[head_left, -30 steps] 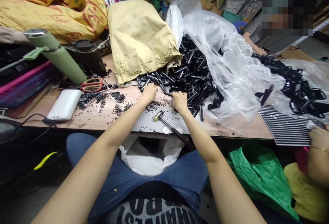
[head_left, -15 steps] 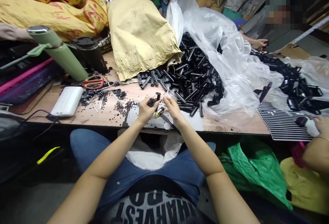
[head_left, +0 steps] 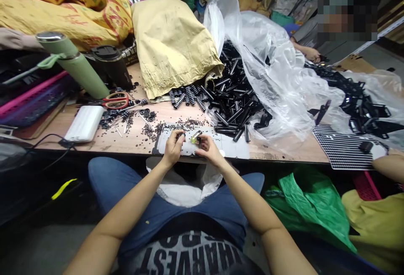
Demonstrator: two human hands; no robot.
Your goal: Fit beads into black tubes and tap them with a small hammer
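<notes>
At lower centre, the left hand (head_left: 173,148) pinches a small black part (head_left: 181,135); the right hand (head_left: 208,147) grips another beside the hammer head (head_left: 195,136). Seemingly mid-assembly: joining the 2 pieces needs careful alignment.

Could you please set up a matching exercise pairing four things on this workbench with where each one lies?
Things:
1. scissors
2. green flask
3. white power bank
4. perforated mat

Places:
A. far right of the bench, next to a co-worker's arm
B. near the front edge on the left, cable attached
C. leaning at the far left, steel cap on top
D. lying flat just below the black tumbler, red handles

Pairs: 1-D, 2-C, 3-B, 4-A
</notes>
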